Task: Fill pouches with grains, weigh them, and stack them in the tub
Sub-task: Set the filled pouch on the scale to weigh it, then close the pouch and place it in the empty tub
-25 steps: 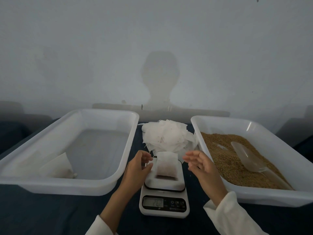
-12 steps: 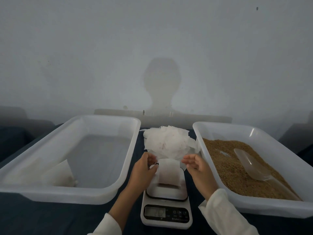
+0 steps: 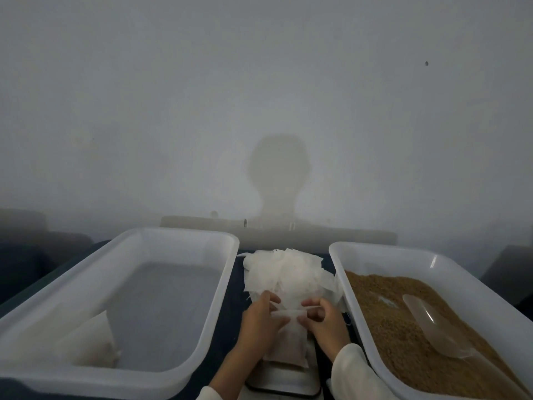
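Head view: both hands, left hand [image 3: 261,321] and right hand [image 3: 324,319], pinch the top edge of a filled pouch [image 3: 288,340] standing on the scale [image 3: 284,382], between the left tub [image 3: 173,368] holding one pouch [image 3: 89,346] and the grain tub [image 3: 375,255] with its scoop [image 3: 432,327].

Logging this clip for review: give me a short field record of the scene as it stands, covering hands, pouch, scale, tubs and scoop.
left hand: pinches the filled pouch's top edge
right hand: pinches the same edge
filled pouch: on the scale
scale display: out of view
left tub: one filled pouch in near corner
right tub: grains, clear scoop lying on them
empty pouches: piled between tubs
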`<state>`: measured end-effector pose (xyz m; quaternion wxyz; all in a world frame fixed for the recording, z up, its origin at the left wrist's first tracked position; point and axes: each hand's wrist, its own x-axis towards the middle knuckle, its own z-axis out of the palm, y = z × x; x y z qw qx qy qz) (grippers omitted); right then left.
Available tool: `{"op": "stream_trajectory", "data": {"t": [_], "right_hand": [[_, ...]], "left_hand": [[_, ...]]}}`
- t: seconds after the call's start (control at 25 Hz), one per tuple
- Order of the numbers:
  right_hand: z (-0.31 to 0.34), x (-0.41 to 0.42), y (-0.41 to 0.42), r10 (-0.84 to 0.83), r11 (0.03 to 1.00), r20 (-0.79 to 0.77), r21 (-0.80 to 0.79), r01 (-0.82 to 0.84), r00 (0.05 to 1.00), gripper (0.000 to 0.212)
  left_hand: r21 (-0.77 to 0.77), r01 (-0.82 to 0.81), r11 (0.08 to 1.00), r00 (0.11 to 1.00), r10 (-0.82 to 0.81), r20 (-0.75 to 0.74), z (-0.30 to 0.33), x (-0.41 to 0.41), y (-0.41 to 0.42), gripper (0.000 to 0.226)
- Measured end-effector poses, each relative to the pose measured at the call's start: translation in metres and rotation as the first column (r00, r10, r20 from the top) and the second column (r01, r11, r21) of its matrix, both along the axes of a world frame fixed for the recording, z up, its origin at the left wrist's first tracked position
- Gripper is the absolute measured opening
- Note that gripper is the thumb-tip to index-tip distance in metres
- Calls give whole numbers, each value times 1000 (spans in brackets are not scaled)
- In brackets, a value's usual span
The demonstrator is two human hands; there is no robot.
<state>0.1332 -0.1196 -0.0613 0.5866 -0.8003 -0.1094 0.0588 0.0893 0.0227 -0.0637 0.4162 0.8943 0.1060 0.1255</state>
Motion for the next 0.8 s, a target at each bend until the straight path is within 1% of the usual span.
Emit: {"op": "stream_trajectory", "data": {"t": [0.04, 0.12, 0.24, 0.32, 0.4, 0.48, 0.52, 0.6, 0.68, 0.8], "right_hand": [[5, -3, -1, 1, 1000, 23, 29, -1, 1000, 22], [20, -12, -1, 12, 997, 93, 71, -19, 996, 22], [51, -25, 7, 46, 998, 259, 37, -58, 965, 20], [74, -33, 20, 63, 998, 330, -3, -66, 942, 19], [93, -40, 40, 91, 995, 335, 12, -100, 938, 17], [107, -46, 65, 144, 981, 294, 83, -175, 945, 16], [112, -51, 80, 179, 968, 273, 126, -219, 945, 15], [117, -62, 110, 245, 940, 248, 177, -293, 937, 15], [116, -74, 139, 301, 919, 225, 189, -345, 927, 16], [101, -86, 175, 364, 907, 177, 157, -392, 914, 18]], "left_hand": [[6, 12, 1000, 999, -12, 39, 5, -3, -2, 21], [76, 14, 997, 993, -23, 116, 18, -12, -7, 4], [162, -53, 985, 961, 6, 276, 39, -30, -6, 14], [187, -106, 976, 938, 36, 346, 59, -43, 4, 12], [207, -165, 964, 916, 72, 395, 81, -57, 20, 7], [197, -220, 956, 898, 119, 424, 100, -74, 43, 6], [193, -250, 949, 893, 149, 425, 108, -84, 56, 7], [207, -327, 922, 897, 234, 376, 116, -103, 84, 11], [224, -392, 892, 900, 320, 297, 117, -118, 112, 12], [248, -419, 874, 906, 384, 175, 105, -130, 144, 13]]}}
